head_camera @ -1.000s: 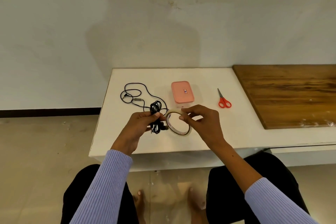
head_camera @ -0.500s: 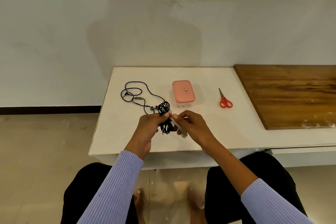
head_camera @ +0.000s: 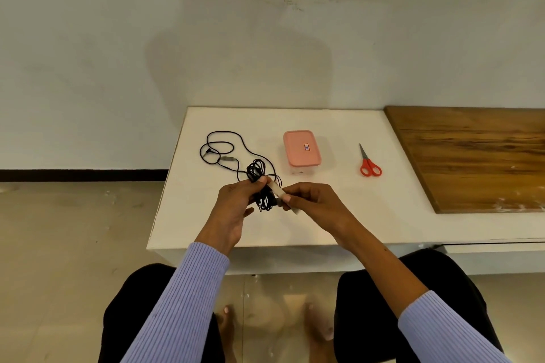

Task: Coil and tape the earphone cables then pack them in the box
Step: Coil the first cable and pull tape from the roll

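**Both hands at the coiled cable, tape roll in your right**

Your left hand [head_camera: 236, 203] pinches a bundle of coiled black earphone cable [head_camera: 259, 186] between thumb and fingertips, holding it just above the near part of the white table [head_camera: 339, 215]. The loops stand out above your fingers and hang below them in a dark bunch. Your right hand [head_camera: 312, 203] meets it from the other side, its fingers curled round a roll of clear tape [head_camera: 278, 192] that shows edge-on between the two hands and touches the bundle. Whether any tape already sticks to the cable cannot be made out.

A second black earphone cable [head_camera: 219, 150] lies loose on the table, beyond your left hand and to its left, spread in several open loops with a small inline piece partway along. One strand of it runs toward the bundle you hold; where it ends is hidden behind the coil.

The pink box [head_camera: 301, 148] sits with its lid on, further back on the table and a little right of the hands, a small label on the lid. It stands apart from both cables. The red-handled scissors [head_camera: 368, 163] lie flat well to the right of the box, blades pointing away from you.

A wooden board [head_camera: 477, 156] covers the right end of the surface. Your lilac ribbed sleeves [head_camera: 182, 303] reach in from below.
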